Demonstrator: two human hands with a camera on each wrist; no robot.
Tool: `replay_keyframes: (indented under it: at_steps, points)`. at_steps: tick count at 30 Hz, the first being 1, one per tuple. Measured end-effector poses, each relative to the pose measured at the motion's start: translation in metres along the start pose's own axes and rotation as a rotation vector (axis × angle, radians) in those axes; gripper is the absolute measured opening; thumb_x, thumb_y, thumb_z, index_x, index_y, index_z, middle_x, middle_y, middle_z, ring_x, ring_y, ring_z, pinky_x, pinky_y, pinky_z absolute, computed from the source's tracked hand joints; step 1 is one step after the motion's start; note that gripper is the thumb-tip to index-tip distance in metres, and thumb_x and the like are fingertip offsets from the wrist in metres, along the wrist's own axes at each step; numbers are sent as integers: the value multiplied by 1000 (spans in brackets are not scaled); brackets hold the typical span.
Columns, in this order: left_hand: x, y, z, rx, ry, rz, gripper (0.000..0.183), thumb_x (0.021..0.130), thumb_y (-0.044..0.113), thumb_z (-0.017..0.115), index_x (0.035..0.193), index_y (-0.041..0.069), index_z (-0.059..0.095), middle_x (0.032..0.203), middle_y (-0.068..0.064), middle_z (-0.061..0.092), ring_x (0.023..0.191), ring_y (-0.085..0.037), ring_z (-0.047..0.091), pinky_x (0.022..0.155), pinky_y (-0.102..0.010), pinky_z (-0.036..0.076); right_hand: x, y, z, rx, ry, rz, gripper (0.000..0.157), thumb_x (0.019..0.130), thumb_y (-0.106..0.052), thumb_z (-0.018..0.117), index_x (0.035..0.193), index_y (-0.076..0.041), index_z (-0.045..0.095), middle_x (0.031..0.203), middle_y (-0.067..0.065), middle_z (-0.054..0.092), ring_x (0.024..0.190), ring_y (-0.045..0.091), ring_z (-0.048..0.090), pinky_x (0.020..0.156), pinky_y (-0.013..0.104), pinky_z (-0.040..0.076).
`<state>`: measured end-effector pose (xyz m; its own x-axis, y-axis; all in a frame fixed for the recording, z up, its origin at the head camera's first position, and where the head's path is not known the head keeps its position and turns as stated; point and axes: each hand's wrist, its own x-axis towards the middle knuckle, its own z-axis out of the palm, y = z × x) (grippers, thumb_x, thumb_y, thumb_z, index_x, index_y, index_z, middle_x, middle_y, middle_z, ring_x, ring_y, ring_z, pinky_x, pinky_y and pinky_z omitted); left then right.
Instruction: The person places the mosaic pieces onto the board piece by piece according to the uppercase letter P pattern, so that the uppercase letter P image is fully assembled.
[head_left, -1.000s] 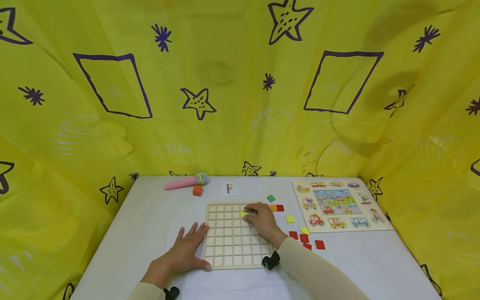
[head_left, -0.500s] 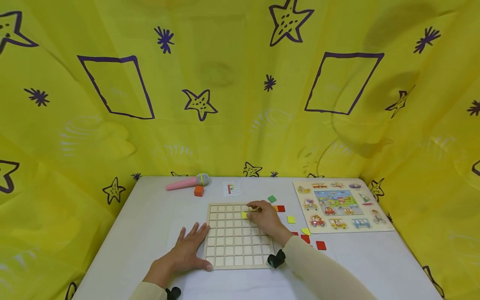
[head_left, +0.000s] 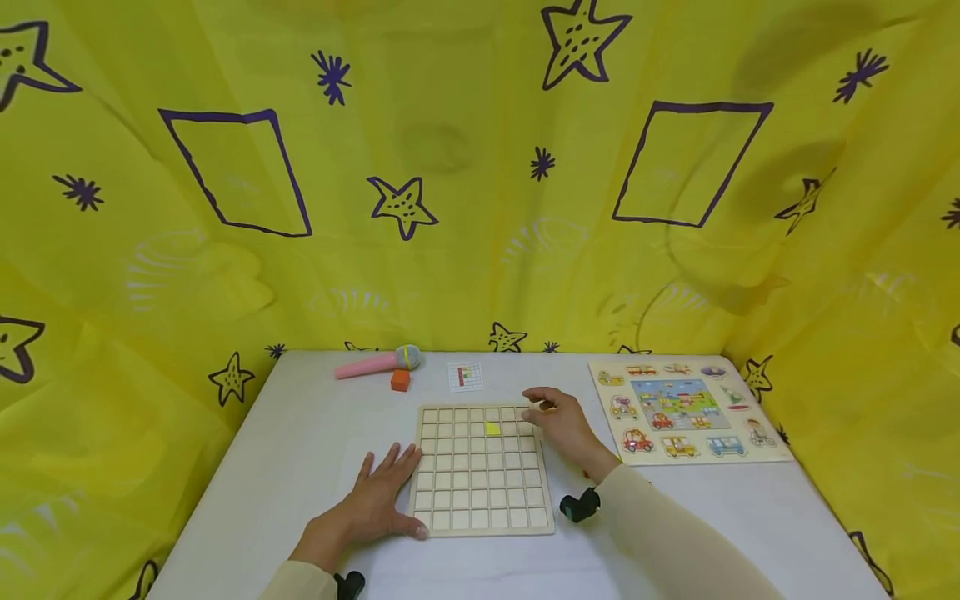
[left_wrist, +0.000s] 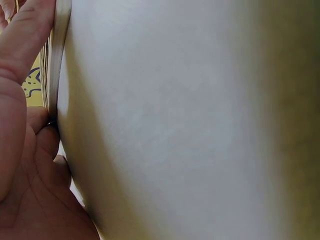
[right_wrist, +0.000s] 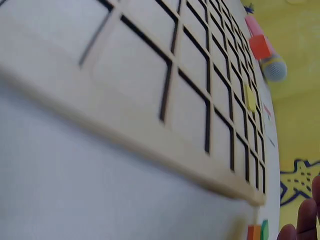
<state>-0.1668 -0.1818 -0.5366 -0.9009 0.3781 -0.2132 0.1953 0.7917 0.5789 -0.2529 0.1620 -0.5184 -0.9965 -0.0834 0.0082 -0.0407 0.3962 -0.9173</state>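
Observation:
A wooden grid board [head_left: 480, 461] lies on the white table. One yellow tile [head_left: 492, 428] sits in a cell of its second row from the back. My left hand [head_left: 375, 500] rests at the board's left side, fingers spread and thumb on the near left corner. In the left wrist view, the left thumb [left_wrist: 20, 45] lies close along the board's edge. My right hand [head_left: 564, 425] hovers over the far right corner, thumb and fingers apart with nothing between them. It hides loose tiles in the head view; an orange tile [right_wrist: 254, 232] and a green tile [right_wrist: 265, 229] show in the right wrist view.
Behind the board lie a pink toy microphone [head_left: 378, 363], an orange block [head_left: 401, 380] and a small card with a coloured grid pattern [head_left: 467, 377]. A vehicle picture puzzle [head_left: 690, 412] lies at the far right. A yellow patterned cloth [head_left: 465, 275] hangs around the table.
My right hand has let go of the yellow tile, which stays in its cell, and has moved right to the board's far corner. My left hand has stayed at the left edge.

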Motion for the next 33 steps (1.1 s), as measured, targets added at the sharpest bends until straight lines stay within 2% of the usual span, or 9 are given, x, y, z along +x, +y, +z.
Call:
replay_keyframes:
  at_steps: [6, 9, 12, 15, 19, 24, 27, 33]
  points:
    - [-1, 1, -1, -3, 2, 9, 127, 67, 53, 96, 166, 6, 31, 174, -12, 27, 164, -39, 11, 129, -66, -7, 8, 9, -28, -27, -25, 21, 39, 98, -9, 74, 136, -4, 68, 135, 19, 65, 116, 30, 53, 74, 27, 52]
    - [-1, 0, -2, -9, 2, 15, 126, 67, 52, 96, 166, 5, 31, 174, -13, 27, 164, -39, 11, 129, -67, -7, 12, 16, -38, -46, -52, 46, 38, 99, -13, 73, 136, -6, 68, 136, 18, 63, 121, 32, 52, 79, 29, 53]
    - [-1, 0, -2, -15, 2, 20, 126, 67, 51, 96, 165, 4, 31, 174, -14, 27, 164, -40, 11, 128, -67, -7, 14, 24, -44, -75, -69, 69, 38, 99, -18, 75, 135, -8, 70, 139, 17, 62, 123, 33, 51, 89, 34, 51]
    - [-2, 0, -2, -20, 1, 24, 126, 68, 50, 96, 165, 4, 31, 174, -15, 27, 164, -41, 11, 128, -68, -7, 15, 30, -46, -111, -74, 81, 36, 99, -19, 76, 133, -9, 71, 139, 17, 62, 123, 34, 53, 98, 41, 48]
    - [-2, 0, -1, -20, 0, 25, 126, 68, 51, 96, 165, 5, 31, 174, -14, 27, 164, -41, 11, 128, -68, -7, 14, 36, -46, -139, -80, 78, 34, 97, -13, 76, 130, -6, 71, 137, 21, 62, 123, 37, 54, 108, 51, 46]
    - [-2, 0, -1, -21, 1, 23, 126, 68, 51, 96, 166, 5, 31, 174, -13, 27, 164, -40, 11, 128, -67, -7, 16, 41, -45, -193, -83, 56, 33, 95, -8, 77, 128, -6, 72, 144, 25, 60, 139, 43, 51, 120, 60, 39]
    - [-2, 0, -1, -21, 0, 24, 127, 67, 51, 96, 165, 5, 31, 174, -14, 27, 164, -41, 11, 128, -67, -7, 17, 42, -43, -219, -81, 38, 31, 94, -6, 78, 125, -5, 74, 144, 26, 61, 144, 46, 47, 122, 61, 37]
    - [-1, 0, -1, -17, -1, 10, 127, 67, 51, 96, 166, 6, 31, 175, -12, 27, 164, -39, 11, 129, -66, -7, 17, 43, -41, -287, -72, 10, 29, 93, -6, 79, 121, -6, 76, 140, 24, 63, 139, 47, 50, 119, 62, 40]
